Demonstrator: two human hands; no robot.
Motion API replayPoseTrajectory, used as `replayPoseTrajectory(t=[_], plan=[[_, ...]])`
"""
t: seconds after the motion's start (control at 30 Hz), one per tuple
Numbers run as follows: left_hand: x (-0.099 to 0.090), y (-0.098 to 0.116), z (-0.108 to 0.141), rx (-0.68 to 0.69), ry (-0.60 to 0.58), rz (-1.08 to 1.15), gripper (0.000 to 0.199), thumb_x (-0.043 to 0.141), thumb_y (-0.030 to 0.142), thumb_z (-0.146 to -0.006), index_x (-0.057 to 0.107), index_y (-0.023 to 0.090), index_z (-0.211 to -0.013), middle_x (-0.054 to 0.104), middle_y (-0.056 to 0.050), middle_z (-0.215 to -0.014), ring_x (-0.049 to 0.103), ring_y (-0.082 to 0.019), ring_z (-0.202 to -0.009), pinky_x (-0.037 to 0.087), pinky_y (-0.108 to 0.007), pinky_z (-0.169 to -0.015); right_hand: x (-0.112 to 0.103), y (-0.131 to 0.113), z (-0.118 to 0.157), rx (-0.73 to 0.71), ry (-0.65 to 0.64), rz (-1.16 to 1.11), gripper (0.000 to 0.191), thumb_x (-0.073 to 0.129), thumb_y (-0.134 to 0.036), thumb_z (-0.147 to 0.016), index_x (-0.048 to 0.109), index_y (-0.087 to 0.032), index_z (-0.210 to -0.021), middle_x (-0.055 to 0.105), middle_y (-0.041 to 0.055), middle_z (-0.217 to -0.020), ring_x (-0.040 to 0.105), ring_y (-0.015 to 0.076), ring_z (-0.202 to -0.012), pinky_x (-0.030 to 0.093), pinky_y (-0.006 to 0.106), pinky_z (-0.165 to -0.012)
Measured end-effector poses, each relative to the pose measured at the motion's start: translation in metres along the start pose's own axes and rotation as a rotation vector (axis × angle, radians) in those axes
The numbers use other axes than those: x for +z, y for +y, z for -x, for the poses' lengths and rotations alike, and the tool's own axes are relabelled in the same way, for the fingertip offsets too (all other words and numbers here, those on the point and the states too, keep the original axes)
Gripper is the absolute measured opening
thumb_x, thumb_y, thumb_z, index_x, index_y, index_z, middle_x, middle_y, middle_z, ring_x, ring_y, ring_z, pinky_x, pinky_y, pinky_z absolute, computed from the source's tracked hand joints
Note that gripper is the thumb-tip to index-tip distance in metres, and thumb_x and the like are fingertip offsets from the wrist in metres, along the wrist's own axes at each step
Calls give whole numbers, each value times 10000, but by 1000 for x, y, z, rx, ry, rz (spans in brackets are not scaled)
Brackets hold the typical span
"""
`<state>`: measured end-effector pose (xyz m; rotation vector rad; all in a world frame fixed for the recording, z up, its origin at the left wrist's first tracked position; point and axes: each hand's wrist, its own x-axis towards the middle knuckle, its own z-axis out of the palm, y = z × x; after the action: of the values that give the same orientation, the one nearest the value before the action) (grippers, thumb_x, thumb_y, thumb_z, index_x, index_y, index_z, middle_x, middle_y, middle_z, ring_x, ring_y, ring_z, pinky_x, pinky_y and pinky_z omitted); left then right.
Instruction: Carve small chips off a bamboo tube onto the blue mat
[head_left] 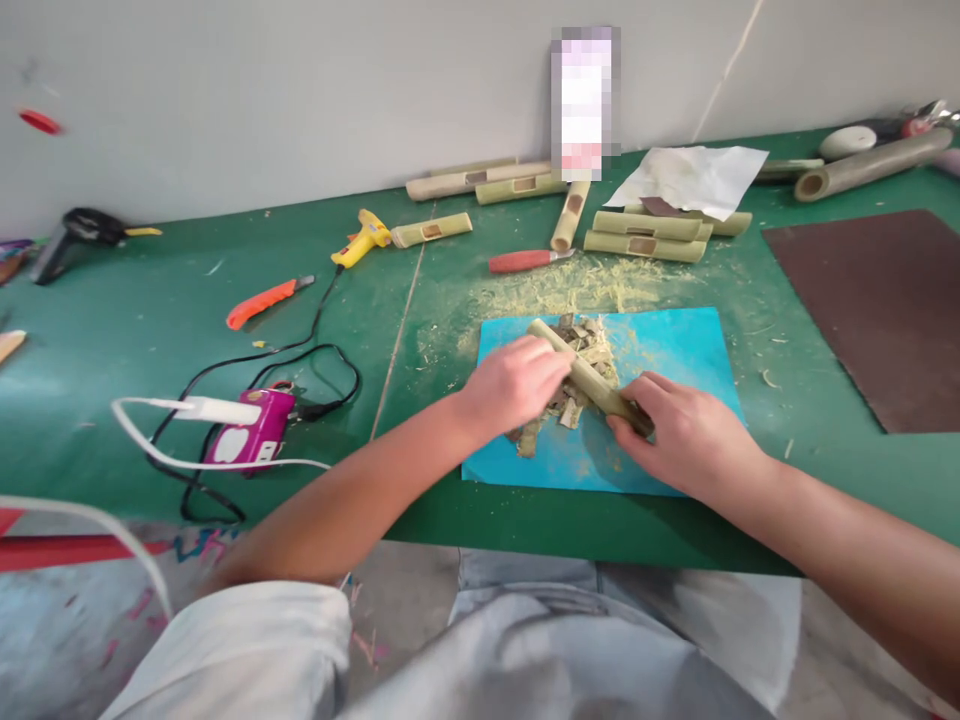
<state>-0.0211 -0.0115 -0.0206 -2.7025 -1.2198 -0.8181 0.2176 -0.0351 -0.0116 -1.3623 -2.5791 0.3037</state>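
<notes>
A bamboo tube [592, 378] lies slantwise over a blue sheet [675, 340], its far end toward the upper left. My left hand [517, 382] is closed around its upper part. Near the lower right end, my right hand [679, 425] also grips the tube. Something dark shows at the fingers of the right hand, and I cannot make out whether it is a separate piece. Beneath the tube is a heap of bamboo chips and shavings [568, 412]. Fine yellowish dust [585, 290] covers the table behind the sheet.
Behind the sheet lie a red-handled knife [521, 261] and several notched bamboo pieces [645, 245]. To the left are an orange utility knife [266, 300], a yellow glue gun [364, 238] and a purple power adapter [255, 425] with cables. Brown sandpaper [877, 310] lies right.
</notes>
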Motion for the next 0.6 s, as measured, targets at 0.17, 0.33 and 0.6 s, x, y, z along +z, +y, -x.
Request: replayPoseTrajectory(t=[0.17,0.33,0.6], plan=[[2,6,-1,-13,27,-52,284,418,216,-989,686,131,-946,628,-70,-753,599,-175,-739,507,-299,-693,0,0,1,-8,10,-3,193,503,-346,-866,573,-180,-801,595,44,-759,504,148,-583,292,307,-544],[3,21,-1,38,-18,-16,261,430,217,-995,672,121,-1008,629,-58,-762,605,-167,-760,503,-271,-684,2,0,2,-27,37,3,205,516,-355,-866,562,-178,-774,570,30,-733,491,140,-574,290,299,-542],[1,18,-1,21,17,-25,257,438,194,-984,673,103,-936,607,-60,-736,594,-166,-741,501,-278,-687,3,0,3,-24,27,-5,207,517,-346,-879,591,-161,-821,578,31,-756,502,140,-593,294,296,-547]])
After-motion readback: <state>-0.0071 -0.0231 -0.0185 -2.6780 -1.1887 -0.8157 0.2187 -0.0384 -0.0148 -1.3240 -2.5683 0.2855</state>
